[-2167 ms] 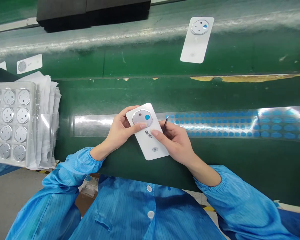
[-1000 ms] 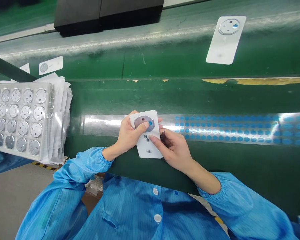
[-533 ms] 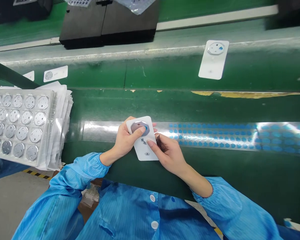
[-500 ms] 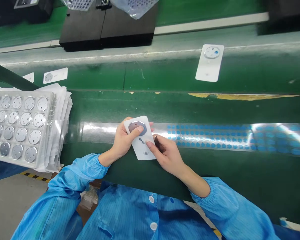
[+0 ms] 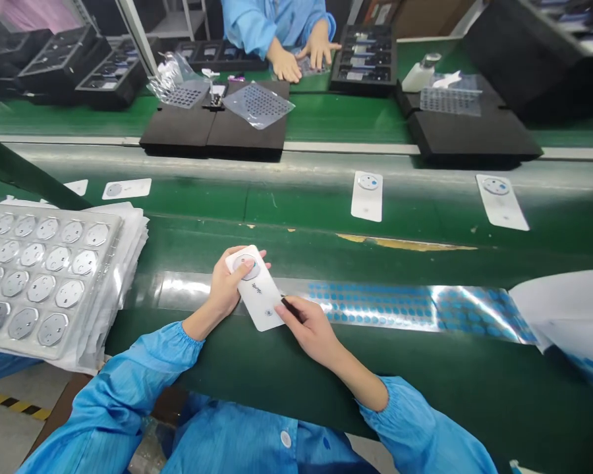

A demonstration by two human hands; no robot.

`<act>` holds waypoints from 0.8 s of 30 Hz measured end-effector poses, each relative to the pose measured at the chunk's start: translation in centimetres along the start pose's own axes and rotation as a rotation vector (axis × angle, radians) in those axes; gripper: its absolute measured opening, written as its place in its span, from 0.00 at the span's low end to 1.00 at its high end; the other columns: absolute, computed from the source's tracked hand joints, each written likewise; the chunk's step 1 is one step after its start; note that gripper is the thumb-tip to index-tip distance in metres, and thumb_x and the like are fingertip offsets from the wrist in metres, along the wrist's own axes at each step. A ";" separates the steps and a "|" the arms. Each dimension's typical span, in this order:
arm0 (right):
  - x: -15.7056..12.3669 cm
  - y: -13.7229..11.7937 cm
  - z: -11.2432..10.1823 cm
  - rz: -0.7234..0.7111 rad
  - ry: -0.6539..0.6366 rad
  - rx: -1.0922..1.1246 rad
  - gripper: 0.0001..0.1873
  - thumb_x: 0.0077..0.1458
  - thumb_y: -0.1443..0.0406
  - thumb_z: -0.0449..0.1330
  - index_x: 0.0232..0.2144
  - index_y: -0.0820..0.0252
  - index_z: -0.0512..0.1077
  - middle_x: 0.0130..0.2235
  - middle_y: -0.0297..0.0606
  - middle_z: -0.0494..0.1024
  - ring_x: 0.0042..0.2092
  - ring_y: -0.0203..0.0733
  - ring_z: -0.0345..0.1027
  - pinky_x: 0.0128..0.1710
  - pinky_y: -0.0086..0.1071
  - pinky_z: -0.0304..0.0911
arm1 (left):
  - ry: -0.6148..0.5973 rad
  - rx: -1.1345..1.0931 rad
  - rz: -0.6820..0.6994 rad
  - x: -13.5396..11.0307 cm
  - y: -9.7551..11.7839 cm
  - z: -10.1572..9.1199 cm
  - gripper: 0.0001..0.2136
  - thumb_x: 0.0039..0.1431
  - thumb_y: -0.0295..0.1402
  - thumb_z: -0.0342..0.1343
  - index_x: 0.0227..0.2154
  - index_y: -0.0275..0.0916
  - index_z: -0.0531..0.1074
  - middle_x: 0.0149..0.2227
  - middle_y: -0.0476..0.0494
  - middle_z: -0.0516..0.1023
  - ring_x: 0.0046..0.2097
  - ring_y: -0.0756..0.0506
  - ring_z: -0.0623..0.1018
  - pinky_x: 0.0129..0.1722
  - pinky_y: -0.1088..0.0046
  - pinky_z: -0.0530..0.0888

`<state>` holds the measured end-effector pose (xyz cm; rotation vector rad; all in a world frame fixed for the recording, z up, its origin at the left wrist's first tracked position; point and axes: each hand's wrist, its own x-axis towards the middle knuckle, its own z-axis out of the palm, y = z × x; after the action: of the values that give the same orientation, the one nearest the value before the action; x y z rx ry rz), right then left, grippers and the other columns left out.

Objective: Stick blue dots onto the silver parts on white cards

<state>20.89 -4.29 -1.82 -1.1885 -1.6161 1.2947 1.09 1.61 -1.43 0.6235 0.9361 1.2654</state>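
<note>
Green bench (image 5: 326,359) | blue-dot film strip (image 5: 400,313) along it | white panel (image 5: 261,299) over strip's left end | left hand (image 5: 225,289) clasps top, thumb on insert (image 5: 238,262) | right hand (image 5: 309,329) closed on dark tool (image 5: 290,307), fingertip at lower corner | likely light, slick: grip edges.

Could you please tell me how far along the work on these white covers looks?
Done: two white covers on the belt carry fitted metal plates. In hand: the left hand holds another cover, thumb on its plate, while the right hand grips a dark tool. Left: the tray holds many plates, and the strip many blue dots.
</note>
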 end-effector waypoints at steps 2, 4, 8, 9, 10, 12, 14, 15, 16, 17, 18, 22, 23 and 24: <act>1.1 -0.3 -1.2 0.022 0.051 -0.001 0.24 0.69 0.46 0.59 0.29 0.57 0.69 0.27 0.33 0.70 0.29 0.38 0.62 0.29 0.32 0.59 | -0.037 -0.019 -0.005 0.7 -0.2 -0.4 0.27 0.56 0.45 0.72 0.53 0.41 0.69 0.53 0.37 0.83 0.47 0.39 0.86 0.46 0.62 0.82; 3.4 -0.8 -2.7 0.041 0.158 0.004 0.26 0.66 0.43 0.60 0.29 0.57 0.69 0.27 0.33 0.70 0.29 0.39 0.63 0.29 0.31 0.59 | -0.072 0.026 0.031 1.1 -0.4 -0.8 0.27 0.59 0.47 0.69 0.55 0.40 0.69 0.53 0.37 0.83 0.46 0.41 0.85 0.47 0.63 0.81; 10.8 -1.7 -5.5 0.053 0.324 -0.016 0.29 0.62 0.36 0.56 0.33 0.55 0.68 0.26 0.32 0.67 0.27 0.38 0.60 0.27 0.32 0.59 | -0.151 0.244 0.129 1.0 -0.3 -1.1 0.22 0.62 0.47 0.66 0.51 0.38 0.73 0.43 0.39 0.84 0.36 0.46 0.83 0.39 0.68 0.79; 12.8 -1.7 -6.2 0.061 0.333 -0.034 0.29 0.62 0.36 0.54 0.33 0.55 0.68 0.26 0.33 0.68 0.27 0.39 0.60 0.28 0.33 0.60 | -0.163 0.284 0.146 0.9 -0.3 -1.1 0.20 0.63 0.47 0.65 0.49 0.37 0.74 0.40 0.40 0.84 0.34 0.48 0.82 0.37 0.70 0.78; 14.5 -1.6 -6.8 0.074 0.339 -0.064 0.29 0.61 0.37 0.55 0.31 0.55 0.68 0.26 0.34 0.69 0.27 0.39 0.60 0.28 0.33 0.60 | -0.171 0.309 0.156 0.7 -0.2 -1.1 0.20 0.63 0.47 0.65 0.47 0.37 0.75 0.37 0.41 0.83 0.32 0.48 0.81 0.36 0.71 0.77; 16.8 -1.1 -7.8 0.104 0.365 -0.153 0.28 0.57 0.39 0.60 0.29 0.57 0.70 0.27 0.38 0.72 0.28 0.41 0.63 0.32 0.36 0.62 | -0.186 0.374 0.179 0.2 -0.1 -1.0 0.19 0.64 0.48 0.64 0.44 0.36 0.76 0.34 0.42 0.83 0.32 0.49 0.80 0.35 0.72 0.76; 17.1 -0.4 -8.5 0.124 0.419 -0.252 0.25 0.54 0.42 0.64 0.31 0.59 0.73 0.29 0.42 0.76 0.32 0.46 0.67 0.37 0.40 0.65 | -0.190 0.452 0.203 -0.2 -0.1 -1.1 0.19 0.66 0.50 0.61 0.41 0.36 0.77 0.33 0.42 0.82 0.31 0.48 0.80 0.35 0.72 0.77; 16.6 0.0 -8.6 0.127 0.445 -0.292 0.25 0.54 0.43 0.64 0.33 0.60 0.75 0.31 0.44 0.77 0.34 0.49 0.69 0.40 0.43 0.65 | -0.187 0.498 0.213 -0.3 -0.1 -1.2 0.20 0.69 0.51 0.58 0.38 0.36 0.77 0.31 0.42 0.82 0.30 0.48 0.80 0.33 0.72 0.77; 15.6 0.4 -8.6 0.125 0.463 -0.321 0.25 0.56 0.44 0.62 0.36 0.61 0.76 0.33 0.46 0.78 0.36 0.51 0.70 0.42 0.45 0.66 | -0.178 0.550 0.224 -0.4 0.0 -1.4 0.22 0.71 0.52 0.53 0.35 0.36 0.76 0.28 0.42 0.81 0.28 0.48 0.79 0.32 0.71 0.77; 14.4 0.9 -8.6 0.110 0.470 -0.345 0.25 0.58 0.45 0.60 0.39 0.61 0.77 0.35 0.46 0.79 0.37 0.52 0.71 0.44 0.46 0.66 | -0.158 0.609 0.239 -0.2 0.1 -1.6 0.25 0.73 0.53 0.48 0.33 0.36 0.76 0.26 0.42 0.80 0.26 0.48 0.78 0.30 0.71 0.77; 13.0 1.4 -8.6 0.087 0.469 -0.363 0.25 0.61 0.46 0.58 0.42 0.61 0.78 0.37 0.47 0.80 0.38 0.53 0.72 0.45 0.47 0.66 | -0.129 0.675 0.259 0.3 0.4 -1.9 0.27 0.75 0.52 0.43 0.32 0.37 0.76 0.25 0.42 0.80 0.26 0.47 0.78 0.30 0.70 0.77; 7.4 3.8 -9.2 -0.233 0.475 -0.575 0.20 0.69 0.52 0.52 0.43 0.58 0.79 0.39 0.46 0.81 0.42 0.52 0.76 0.45 0.43 0.68 | 0.055 1.006 0.364 5.9 3.9 -3.9 0.19 0.77 0.39 0.42 0.54 0.38 0.76 0.50 0.37 0.84 0.49 0.44 0.84 0.58 0.62 0.78; 6.4 4.4 -9.4 -0.300 0.479 -0.613 0.19 0.70 0.53 0.53 0.43 0.57 0.79 0.39 0.45 0.82 0.42 0.51 0.76 0.44 0.41 0.68 | 0.111 1.102 0.373 7.9 5.4 -4.7 0.18 0.75 0.34 0.45 0.59 0.38 0.73 0.60 0.37 0.79 0.60 0.43 0.79 0.66 0.61 0.71; 5.5 5.0 -9.8 -0.342 0.479 -0.642 0.17 0.71 0.55 0.53 0.44 0.56 0.79 0.39 0.44 0.82 0.41 0.50 0.76 0.44 0.40 0.69 | 0.178 1.196 0.372 10.0 6.9 -5.6 0.20 0.73 0.30 0.47 0.63 0.37 0.70 0.68 0.36 0.71 0.69 0.41 0.71 0.72 0.60 0.63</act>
<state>29.40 4.11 -4.55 -1.3712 -1.8020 0.2329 -6.99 12.32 -0.92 1.6842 1.7827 0.9759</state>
